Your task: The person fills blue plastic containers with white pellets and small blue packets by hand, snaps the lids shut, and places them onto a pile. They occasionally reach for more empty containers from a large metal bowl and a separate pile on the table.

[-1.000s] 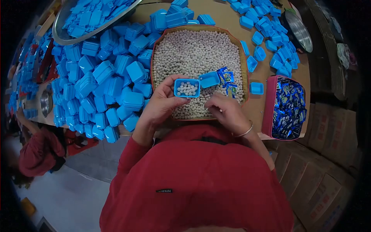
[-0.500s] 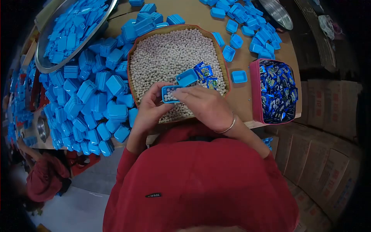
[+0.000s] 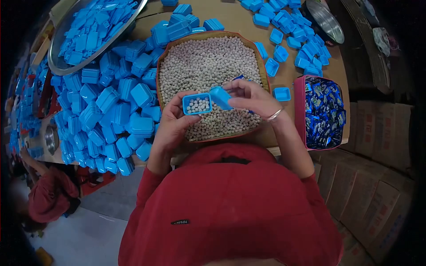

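My left hand (image 3: 171,126) holds a small blue plastic box (image 3: 198,113) by its left end, thumb in front and fingers behind. Several pale round balls lie inside that box. A second blue box half (image 3: 219,98), tilted, is gripped between the thumb and fingers of my right hand (image 3: 255,101), close beside the first. Both hands are above a wide tray (image 3: 265,73) filled with pale balls (image 3: 208,57). Blue printed sachets (image 3: 240,77) lie on the balls, mostly hidden behind my right hand.
Closed blue boxes (image 3: 106,99) are heaped at left, below a metal bowl (image 3: 57,68) of blue pieces. Open blue boxes (image 3: 282,94) lie at right near a pink-rimmed container (image 3: 300,111) of sachets. Cartons (image 3: 377,128) stand at right. Another person (image 3: 49,195) is at lower left.
My right hand has moved from over the left-hand box to the right and picked up the second box half from the balls. The view has shifted slightly.
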A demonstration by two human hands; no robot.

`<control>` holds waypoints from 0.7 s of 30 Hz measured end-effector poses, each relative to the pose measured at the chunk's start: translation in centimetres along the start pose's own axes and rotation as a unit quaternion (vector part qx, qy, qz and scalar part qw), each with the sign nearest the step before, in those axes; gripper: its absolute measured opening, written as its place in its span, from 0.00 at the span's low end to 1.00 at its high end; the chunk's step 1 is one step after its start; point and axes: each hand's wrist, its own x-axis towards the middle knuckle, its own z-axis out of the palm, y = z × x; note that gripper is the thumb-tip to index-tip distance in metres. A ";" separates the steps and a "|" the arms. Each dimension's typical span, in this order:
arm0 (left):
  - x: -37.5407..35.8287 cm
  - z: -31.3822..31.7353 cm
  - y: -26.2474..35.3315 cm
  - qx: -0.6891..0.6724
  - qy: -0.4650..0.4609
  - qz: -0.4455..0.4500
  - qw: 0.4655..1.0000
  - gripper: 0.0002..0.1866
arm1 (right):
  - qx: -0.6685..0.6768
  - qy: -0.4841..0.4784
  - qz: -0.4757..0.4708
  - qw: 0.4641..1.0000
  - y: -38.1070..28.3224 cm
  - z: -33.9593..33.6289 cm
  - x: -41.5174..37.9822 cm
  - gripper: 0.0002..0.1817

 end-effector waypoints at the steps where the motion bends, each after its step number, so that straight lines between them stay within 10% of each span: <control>1: 0.0 -0.1 -0.1 -0.002 -0.001 0.001 1.000 0.28 | 0.160 -0.046 0.066 0.984 -0.3 -0.6 -0.1 0.22; 5: 0.2 0.1 -0.2 -0.002 -0.006 0.010 1.000 0.29 | 0.353 -0.081 0.100 0.927 0.5 -0.4 -0.5 0.27; 10: 0.3 -0.1 -0.1 0.067 -0.029 0.016 0.997 0.28 | 0.028 0.001 -0.058 0.998 -1.6 1.0 -1.8 0.22; 13: 0.5 0.4 -0.4 0.073 -0.061 0.008 0.995 0.25 | -0.261 0.036 -0.219 0.939 -3.2 2.5 -2.2 0.25; 21: 0.1 2.2 0.9 0.124 -0.070 0.047 0.989 0.24 | -0.389 0.097 -0.310 0.862 -4.6 4.5 -2.4 0.29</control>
